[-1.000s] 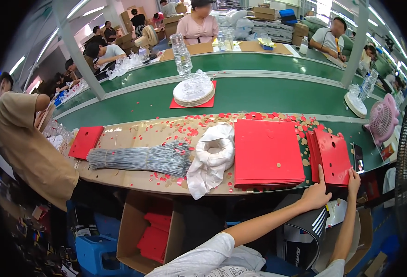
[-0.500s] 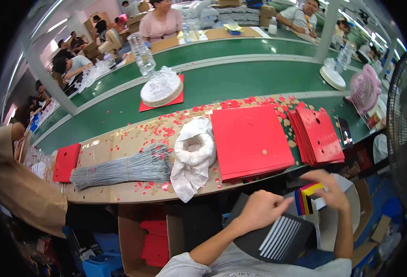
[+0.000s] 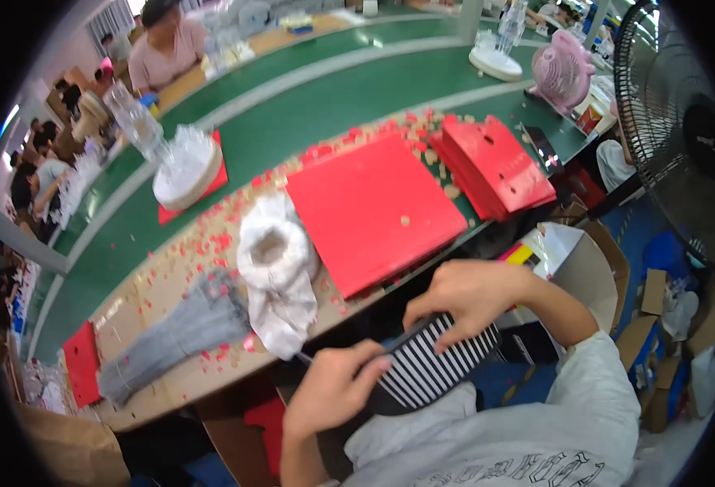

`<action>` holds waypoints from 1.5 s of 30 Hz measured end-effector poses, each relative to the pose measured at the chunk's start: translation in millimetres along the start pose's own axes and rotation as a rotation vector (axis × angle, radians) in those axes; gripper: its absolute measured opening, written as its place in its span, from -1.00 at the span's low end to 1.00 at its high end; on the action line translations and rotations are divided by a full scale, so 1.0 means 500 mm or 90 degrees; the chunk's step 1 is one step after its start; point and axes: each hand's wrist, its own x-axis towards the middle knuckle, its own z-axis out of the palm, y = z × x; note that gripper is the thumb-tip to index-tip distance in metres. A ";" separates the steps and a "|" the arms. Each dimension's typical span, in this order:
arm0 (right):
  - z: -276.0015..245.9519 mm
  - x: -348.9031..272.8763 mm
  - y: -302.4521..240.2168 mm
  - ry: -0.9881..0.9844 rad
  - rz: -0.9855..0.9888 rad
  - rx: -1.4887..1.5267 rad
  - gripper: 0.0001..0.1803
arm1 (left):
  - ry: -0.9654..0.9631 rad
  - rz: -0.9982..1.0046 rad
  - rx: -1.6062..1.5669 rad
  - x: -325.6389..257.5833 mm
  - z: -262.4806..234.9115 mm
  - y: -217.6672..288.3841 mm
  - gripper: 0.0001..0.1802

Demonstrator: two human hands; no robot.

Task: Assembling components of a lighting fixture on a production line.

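Observation:
A black, flat, soft-looking piece with white stripes (image 3: pixel 434 361) lies tilted over my lap; its exact kind is unclear. My left hand (image 3: pixel 337 385) is closed at its left end, thumb and forefinger near the stripes. A thin grey bit pokes out beside that hand, too small to name. My right hand (image 3: pixel 475 296) bends over the upper edge, its thumb on the striped face and its other fingers partly hidden. Beyond my hands, a stack of red square sheets (image 3: pixel 377 215) lies at the bench edge, with a ring of white cloth (image 3: pixel 272 252) left of it.
Grey wire ties (image 3: pixel 175 341) lie bundled on cardboard among red and tan paper dots. Red folders (image 3: pixel 495 170) are stacked at right, near a pink fan (image 3: pixel 562 73). A large black fan (image 3: pixel 674 122) stands right. Across the green conveyor belt (image 3: pixel 292 109) a person sits.
My view has turned to the right. My left hand has moved to the left end of the striped piece, and my right hand has come down onto its upper edge.

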 end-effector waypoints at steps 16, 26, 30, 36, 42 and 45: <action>0.147 0.039 -0.061 0.381 -0.230 -0.213 -0.58 | 0.145 -0.104 -0.245 0.009 -0.029 -0.041 -0.72; 0.136 -0.003 -0.029 0.402 -0.258 -0.169 -0.65 | 0.220 -0.059 -0.322 0.016 -0.037 -0.018 -0.67; 0.151 -0.002 -0.041 0.448 -0.279 -0.296 -0.66 | 0.244 -0.049 -0.293 0.012 -0.034 -0.023 -0.67; 0.157 -0.015 -0.054 0.429 -0.260 -0.327 -0.73 | 0.356 0.013 -0.162 0.011 -0.014 0.006 -0.70; 0.162 -0.004 -0.032 0.372 -0.202 -0.171 -0.79 | 0.360 0.089 -0.054 0.005 0.008 0.002 -0.78; 0.163 0.000 -0.035 0.356 -0.194 -0.123 -0.79 | 0.344 0.094 -0.076 0.001 0.006 -0.012 -0.78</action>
